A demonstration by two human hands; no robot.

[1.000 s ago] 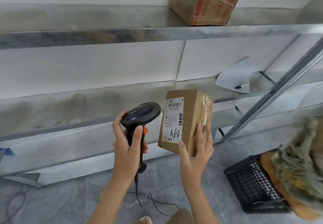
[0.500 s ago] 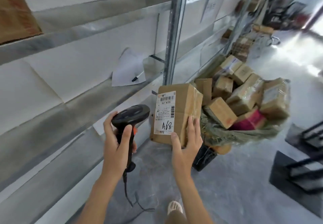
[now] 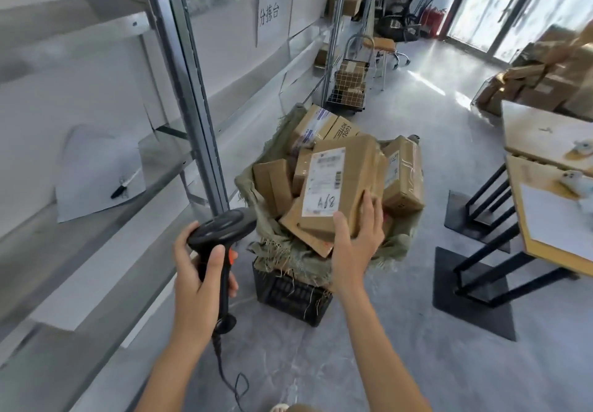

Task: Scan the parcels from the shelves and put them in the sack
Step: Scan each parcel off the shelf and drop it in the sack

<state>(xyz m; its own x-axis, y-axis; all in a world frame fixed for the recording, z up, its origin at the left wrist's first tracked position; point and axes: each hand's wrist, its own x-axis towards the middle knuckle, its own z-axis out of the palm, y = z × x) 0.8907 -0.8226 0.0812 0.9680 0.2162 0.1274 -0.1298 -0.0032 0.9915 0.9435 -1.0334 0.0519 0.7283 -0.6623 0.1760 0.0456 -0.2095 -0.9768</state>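
On the shelf beyond my left hand, a black marker is lying on a white sheet of paper. My left hand is wrapping around the handle of the black barcode scanner, fingers curled tight, its cable trailing down toward the floor. Just right of that, my right hand is gripping the lower end of the parcel, thumb on its labelled face and fingers along the side; the label is reading "A68". I am holding it over the open green sack, which is sitting heaped with other boxes on a black crate directly ahead of both hands. Beyond my right hand a wooden table is standing.
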